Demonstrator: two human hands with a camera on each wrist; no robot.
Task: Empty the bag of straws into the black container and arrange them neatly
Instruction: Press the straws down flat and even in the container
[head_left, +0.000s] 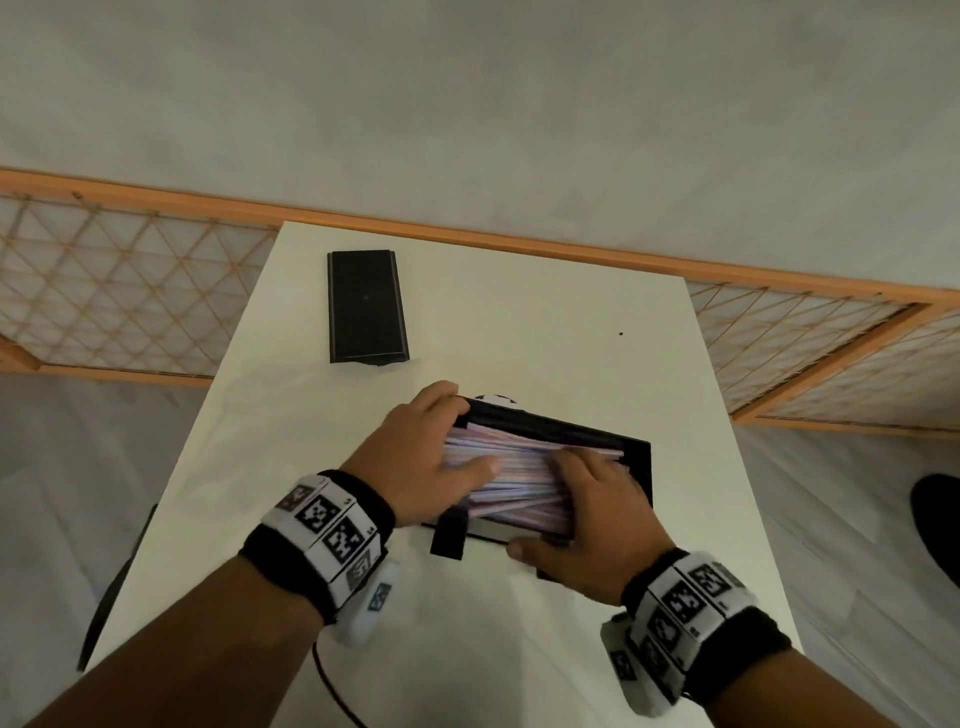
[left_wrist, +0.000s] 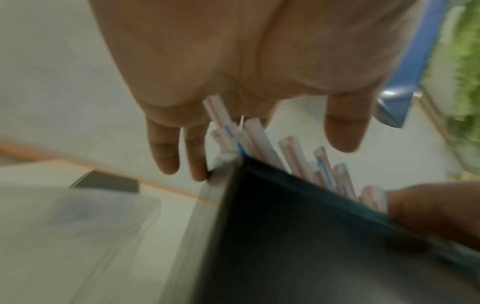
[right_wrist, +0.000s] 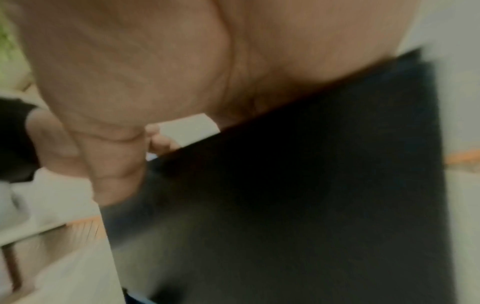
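A black container (head_left: 545, 423) sits mid-table, full of striped pink, blue and white straws (head_left: 519, 467) lying lengthwise, some crossed. My left hand (head_left: 470, 434) is at its left end: the fingers (left_wrist: 166, 154) reach straight down against the straw ends (left_wrist: 259, 139), and the thumb lies on top of the pile. My right hand (head_left: 540, 501) is at the right end, with bent fingers pressing on the straws. Its thumb (right_wrist: 114, 164) is against the outside of the near wall (right_wrist: 311, 185), so it pinches that wall. Both wrist views are blurred.
A flat black lid (head_left: 366, 306) lies at the far left of the white table (head_left: 519, 322). A black flap (head_left: 449, 535) hangs off the container's near wall. A cable (head_left: 332, 686) runs off the near edge. A wooden lattice screen (head_left: 130, 291) stands behind the table.
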